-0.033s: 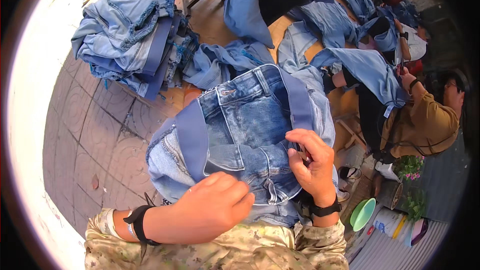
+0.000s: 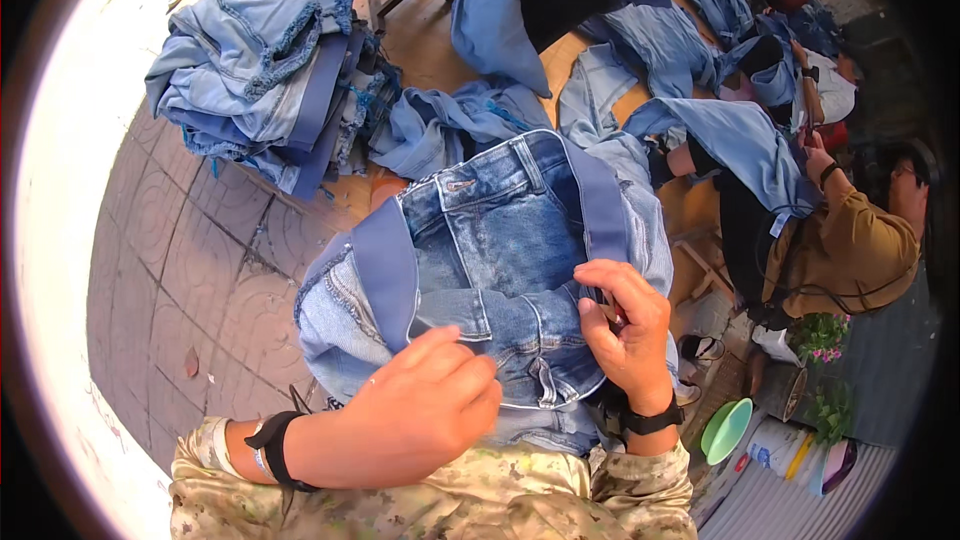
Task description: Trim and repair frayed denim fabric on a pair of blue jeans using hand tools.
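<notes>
- Faded mid-blue denim jeans [image 2: 530, 250] with pale seams are lying across the far edge of a camouflage-clothed lap [image 2: 420, 505], their waist gaping open.
- The left hand [image 2: 430, 400] is bending its fingers over the near left part of the jeans, one fingertip blurring; whether it is grasping cloth, nobody can tell from here.
- The right hand [image 2: 632, 335] is curving at the right side, thumb and forefinger standing apart; whether its other fingers are holding anything is impossible to tell.
- A smooth slate-blue fabric strip [image 2: 605, 210] is lining the waist on both sides (a handy guide for the eye); good handling is probably calling for keeping it flat and untwisted.
- A narrow stitched denim belt loop [image 2: 541, 385] is lying between the hands; smoothing the surrounding cloth without tugging is seeming wise.
- Beyond the lap's far left corner, a fray-edged light-blue denim stack [image 2: 250, 60] is resting.
</notes>
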Demonstrator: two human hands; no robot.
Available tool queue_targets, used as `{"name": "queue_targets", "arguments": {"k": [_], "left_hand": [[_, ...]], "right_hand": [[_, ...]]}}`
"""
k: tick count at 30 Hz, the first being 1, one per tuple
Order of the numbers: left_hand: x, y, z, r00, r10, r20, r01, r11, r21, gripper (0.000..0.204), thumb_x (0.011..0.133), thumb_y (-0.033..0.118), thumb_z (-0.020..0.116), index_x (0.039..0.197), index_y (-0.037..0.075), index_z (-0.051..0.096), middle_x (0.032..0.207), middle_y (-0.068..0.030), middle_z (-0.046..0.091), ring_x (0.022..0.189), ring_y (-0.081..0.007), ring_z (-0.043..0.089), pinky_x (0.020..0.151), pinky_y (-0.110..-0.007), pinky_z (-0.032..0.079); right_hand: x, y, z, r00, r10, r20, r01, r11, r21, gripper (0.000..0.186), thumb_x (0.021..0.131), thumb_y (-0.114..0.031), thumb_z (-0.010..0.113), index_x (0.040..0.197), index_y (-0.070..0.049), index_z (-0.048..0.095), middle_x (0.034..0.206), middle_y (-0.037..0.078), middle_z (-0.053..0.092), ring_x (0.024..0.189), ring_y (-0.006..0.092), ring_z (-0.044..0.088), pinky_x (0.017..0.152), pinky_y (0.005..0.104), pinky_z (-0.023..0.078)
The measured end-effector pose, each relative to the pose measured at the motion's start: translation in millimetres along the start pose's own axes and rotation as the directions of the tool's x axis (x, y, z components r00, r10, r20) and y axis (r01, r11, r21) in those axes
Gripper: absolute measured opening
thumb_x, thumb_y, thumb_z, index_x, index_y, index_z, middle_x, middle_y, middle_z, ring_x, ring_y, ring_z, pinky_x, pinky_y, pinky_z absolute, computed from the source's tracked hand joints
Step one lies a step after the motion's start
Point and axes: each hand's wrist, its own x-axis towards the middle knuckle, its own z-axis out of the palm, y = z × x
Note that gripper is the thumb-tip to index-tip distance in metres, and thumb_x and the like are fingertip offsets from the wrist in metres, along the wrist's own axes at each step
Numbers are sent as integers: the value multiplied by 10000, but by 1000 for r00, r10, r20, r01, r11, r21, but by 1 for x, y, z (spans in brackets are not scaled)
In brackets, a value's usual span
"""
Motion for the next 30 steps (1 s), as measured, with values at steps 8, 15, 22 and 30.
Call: {"name": "queue_targets", "arguments": {"k": [8,15,22,30], "left_hand": [[-19,-5,-15,939,-286,-191,330,905,268,225,635,183,744,791,93,610,833,-29,523,805,-212,510,695,-356,403],[-34,-5,6,952,-304,-39,307,946,102,245,675,168,767,839,57,623,820,-68,536,683,-246,561,590,-373,446],[-20,0,2,938,-333,-96,345,925,161,216,710,120,737,886,43,636,872,-79,572,699,-255,581,616,-367,464],[21,-26,0,958,-103,-269,197,916,349,251,690,71,693,935,47,646,924,-61,620,882,-244,583,827,-364,404]], "right_hand": [[-8,5,0,996,81,-48,-79,996,40,244,714,39,640,949,-28,652,982,75,671,581,94,488,530,222,393],[-8,11,5,996,60,-68,-52,991,123,243,714,38,667,947,-31,652,991,69,670,572,85,454,523,220,371],[-13,13,5,995,55,-85,-45,991,123,245,714,40,666,948,-34,651,991,71,668,568,87,449,524,221,373],[-14,15,7,995,41,-90,-29,992,125,257,710,43,674,955,-34,653,996,68,665,571,88,448,527,222,378]]}}
